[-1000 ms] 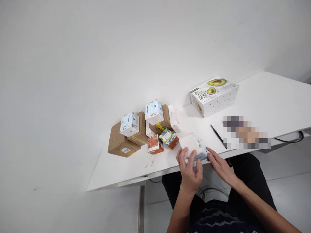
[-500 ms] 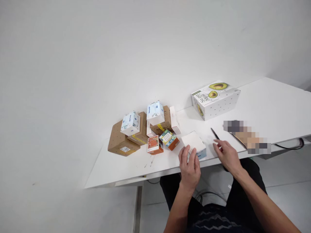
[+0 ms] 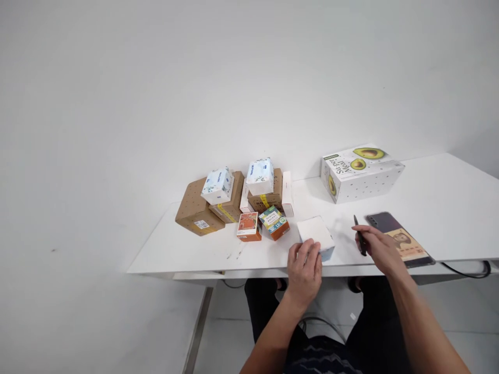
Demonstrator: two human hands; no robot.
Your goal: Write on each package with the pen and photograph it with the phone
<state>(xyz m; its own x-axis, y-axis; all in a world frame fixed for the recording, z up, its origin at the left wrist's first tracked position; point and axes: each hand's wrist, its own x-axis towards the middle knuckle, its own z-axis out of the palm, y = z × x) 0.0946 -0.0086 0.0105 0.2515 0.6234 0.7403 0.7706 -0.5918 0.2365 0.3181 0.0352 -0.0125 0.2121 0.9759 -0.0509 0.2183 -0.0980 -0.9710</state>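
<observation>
We steady the tissue pack (image 3: 315,235) under our flat, unclenched left hand (image 3: 305,269) while our right hand (image 3: 380,250) closes its fingers squarely on the black pen (image 3: 359,241).

Left hand (image 3: 305,269): palm down, fingers loosely extended forward. Right hand (image 3: 380,249): reaches forward, slightly blurred, fingers apparently curled. Both forearms are bare, extending from below.

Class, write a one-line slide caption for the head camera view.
Left hand rests on a white packet while right hand touches a black pen.
</observation>
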